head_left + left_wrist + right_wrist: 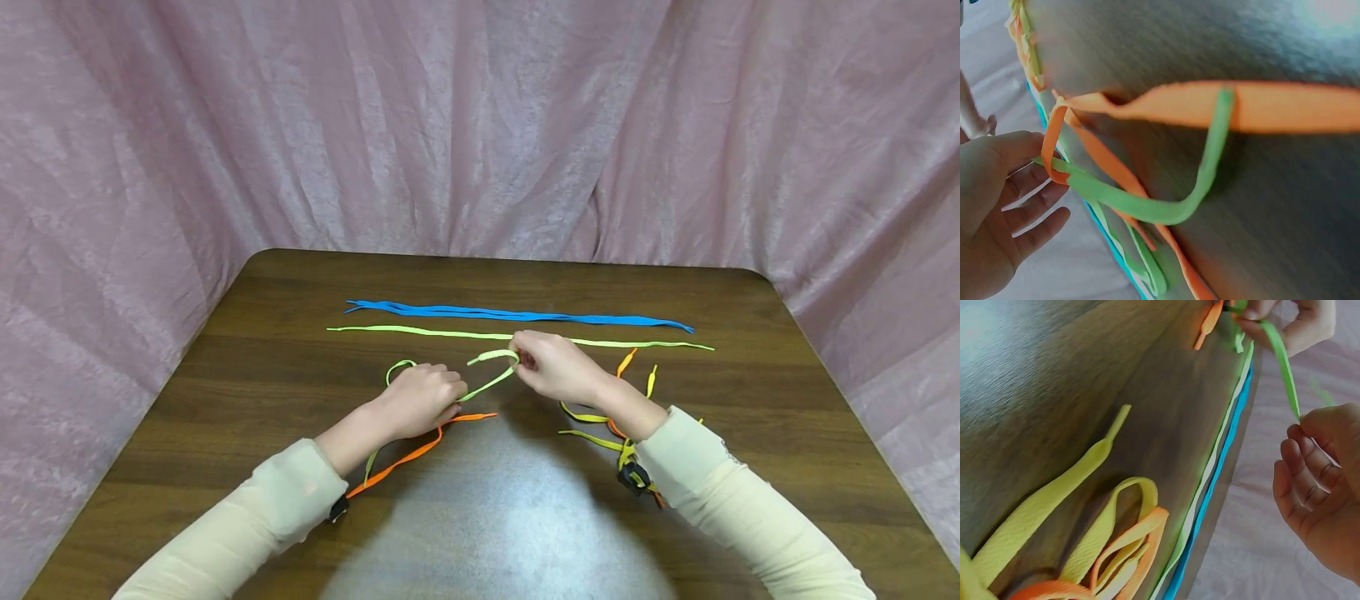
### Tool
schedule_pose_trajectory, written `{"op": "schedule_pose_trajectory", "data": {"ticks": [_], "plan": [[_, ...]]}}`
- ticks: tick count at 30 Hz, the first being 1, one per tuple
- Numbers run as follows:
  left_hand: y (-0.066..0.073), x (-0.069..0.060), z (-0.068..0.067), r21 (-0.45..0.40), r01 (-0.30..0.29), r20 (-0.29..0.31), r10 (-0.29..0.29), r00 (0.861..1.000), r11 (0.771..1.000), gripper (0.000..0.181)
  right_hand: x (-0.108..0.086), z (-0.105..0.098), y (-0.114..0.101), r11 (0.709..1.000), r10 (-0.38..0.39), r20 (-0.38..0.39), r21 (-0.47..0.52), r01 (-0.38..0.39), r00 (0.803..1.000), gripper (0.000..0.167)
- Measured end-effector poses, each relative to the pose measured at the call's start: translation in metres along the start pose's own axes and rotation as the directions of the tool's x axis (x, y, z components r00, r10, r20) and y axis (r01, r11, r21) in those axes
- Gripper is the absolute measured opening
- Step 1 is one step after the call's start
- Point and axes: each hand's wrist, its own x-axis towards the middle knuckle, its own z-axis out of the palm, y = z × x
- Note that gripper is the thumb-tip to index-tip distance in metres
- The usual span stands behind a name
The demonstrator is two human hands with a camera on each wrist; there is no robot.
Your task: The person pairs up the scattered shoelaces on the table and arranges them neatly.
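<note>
Two hands work on a light green shoelace (489, 387) above the middle of the table. My left hand (420, 400) pinches it between thumb and forefinger, where an orange shoelace (1291, 106) loops around it; the other fingers are spread loosely. Part of the orange lace lies on the wood below that hand. To the right and a little farther away, my right hand (555, 365) pinches the green lace near one end with thumb and forefinger, and the tip curls back toward the left. In the head view the left hand's fingertips are hidden.
Behind the hands, another light green shoelace (390, 329) and blue shoelaces (517, 315) lie stretched across the table (262, 325). Yellow laces (1054, 494) and an orange lace (1116, 550) lie tangled under the right forearm. A pink curtain (480, 125) hangs beyond the table.
</note>
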Motion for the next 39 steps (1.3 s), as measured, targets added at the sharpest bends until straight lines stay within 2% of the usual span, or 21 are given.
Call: {"op": "schedule_pose_trajectory", "data": {"ticks": [8,15,28,32,39], "plan": [[-0.010,-0.016,-0.011,-0.032,0.056,-0.015,-0.056,0.998,0.998,0.014,-0.010,0.001,0.006,1.000,0.028,0.039,-0.012,-0.027,0.999,0.014],[-0.020,-0.031,-0.015,-0.052,0.111,0.000,-0.111,0.994,0.993,0.008,-0.022,0.000,0.016,0.998,0.069,0.058,-0.007,-0.069,0.996,0.016],[-0.036,-0.054,-0.019,-0.088,0.181,0.010,-0.180,0.984,0.980,0.004,-0.049,-0.013,0.037,0.994,0.102,0.035,-0.050,-0.100,0.994,0.011],[-0.041,-0.061,-0.022,-0.102,0.206,0.010,-0.206,0.979,0.973,0.005,-0.059,-0.021,0.045,0.991,0.115,0.028,-0.077,-0.113,0.993,0.011],[-0.049,-0.070,-0.024,-0.122,0.270,0.021,-0.269,0.963,0.955,0.004,-0.078,-0.036,0.060,0.976,0.182,0.019,-0.126,-0.178,0.983,0.011]]}}
